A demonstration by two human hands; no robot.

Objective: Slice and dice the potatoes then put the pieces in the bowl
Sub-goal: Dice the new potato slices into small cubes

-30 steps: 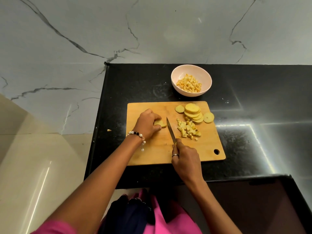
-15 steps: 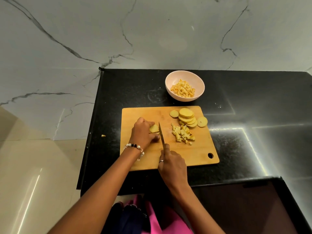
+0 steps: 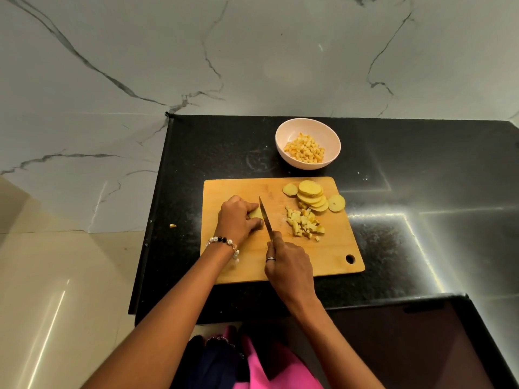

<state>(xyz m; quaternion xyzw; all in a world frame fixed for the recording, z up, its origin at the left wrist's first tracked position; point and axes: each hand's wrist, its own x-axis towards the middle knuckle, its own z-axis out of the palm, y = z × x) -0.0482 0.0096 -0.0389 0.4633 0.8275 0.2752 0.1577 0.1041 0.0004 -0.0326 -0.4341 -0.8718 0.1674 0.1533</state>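
A potato (image 3: 255, 213) is pinned near the board's (image 3: 331, 256) left edge by curled left fingers (image 3: 254, 223); the knife (image 3: 266, 219), gripped by the right hand (image 3: 289, 265), is best kept beside the knuckles.

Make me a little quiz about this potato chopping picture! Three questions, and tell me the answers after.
1. True or false: the bowl already holds diced potato.
2. Which hand holds the knife? A) left hand B) right hand
3. Fill the blank: the stack of round slices lies on the cutting ____.

Key: 1 true. 2 B; the left hand grips the potato piece beside the blade. 3 board.
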